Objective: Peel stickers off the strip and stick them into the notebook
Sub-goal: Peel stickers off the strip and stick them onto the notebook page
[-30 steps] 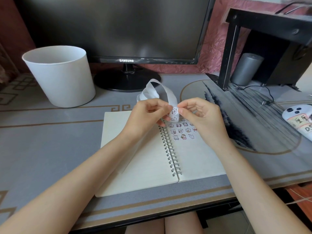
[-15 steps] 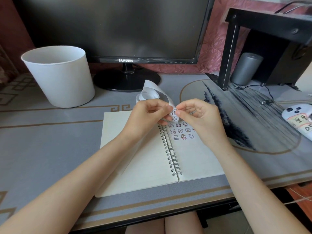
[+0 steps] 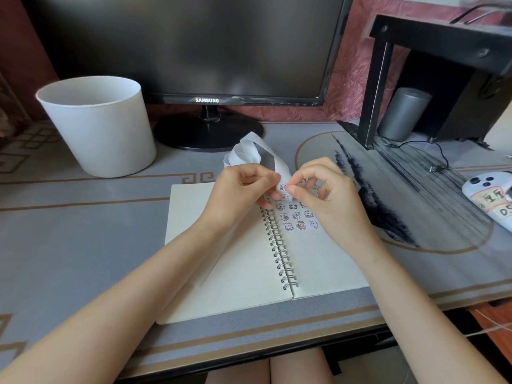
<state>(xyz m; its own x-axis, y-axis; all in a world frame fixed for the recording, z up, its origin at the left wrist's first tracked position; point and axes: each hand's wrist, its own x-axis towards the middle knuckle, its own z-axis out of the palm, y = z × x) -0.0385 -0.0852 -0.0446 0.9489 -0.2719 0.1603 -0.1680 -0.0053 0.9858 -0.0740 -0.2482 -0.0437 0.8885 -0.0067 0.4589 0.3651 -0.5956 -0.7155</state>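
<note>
White backing strip [image 3: 250, 151] curled up in a loose loop behind the hands. Its printed end hung just above the top of the notebook [image 3: 230, 273], which lay open on the desk [image 3: 83, 231]. The left hand [image 3: 241, 189] pinched that end between thumb and fingers. The right hand [image 3: 325, 198] had thumb and forefinger closed on a small sticker [image 3: 283, 187] at the strip's tip, the other fingers curled out of the way. Whether the sticker had lifted off the backing yet I couldn't tell; the fingertips hid its edge.

From where I stood, the worry was the peel itself. A piece that small looked thin, and a quick or steep pull could have torn it or left a corner behind. Once free it might have folded on itself, or clung to the fingertip and refused to let go over the page. The strip looked slick, so the left pinch could have slipped and let the loop spring away, taking the sticker with it. The hands also sat right above the stickers [image 3: 296, 217] already laid in rows on the right page, close to the spiral [image 3: 277, 245]. A careless drop could have landed the new one across a neighbour or caught it on the wire. Lifting it again would likely have creased it or scuffed the paper.
</note>
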